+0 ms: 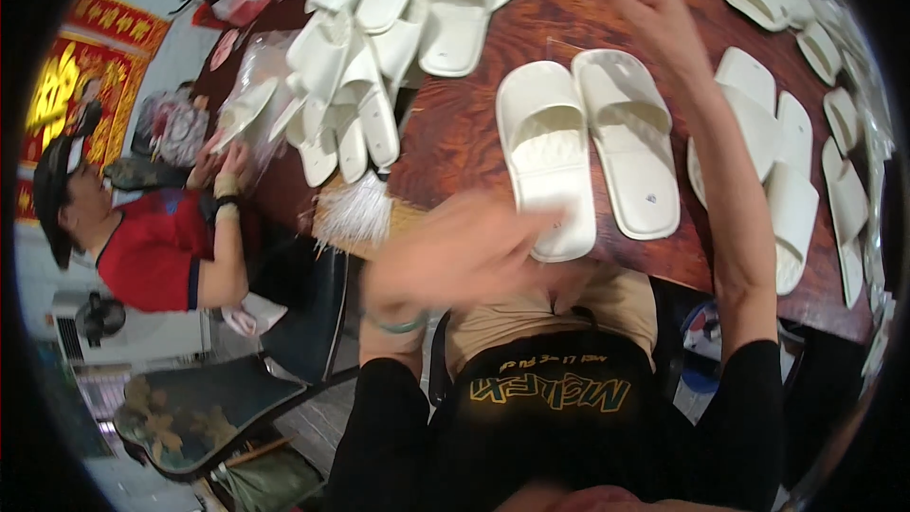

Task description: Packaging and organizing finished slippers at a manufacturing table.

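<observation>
A pair of white slippers lies side by side on the wooden table in front of me, the left slipper slightly nearer than the right slipper. My left hand is smeared by motion beside the left slipper's heel, so its fingers cannot be read. Beyond the pair, my right hand is raised over the table with its fingers curled together. Whatever they may hold is too small to make out. A bundle of thin white strands lies at the table's near left edge.
White slippers are heaped at the far left of the table. More slippers lie along the right side. A co-worker in a red shirt handles a slipper at the left, near an upholstered chair.
</observation>
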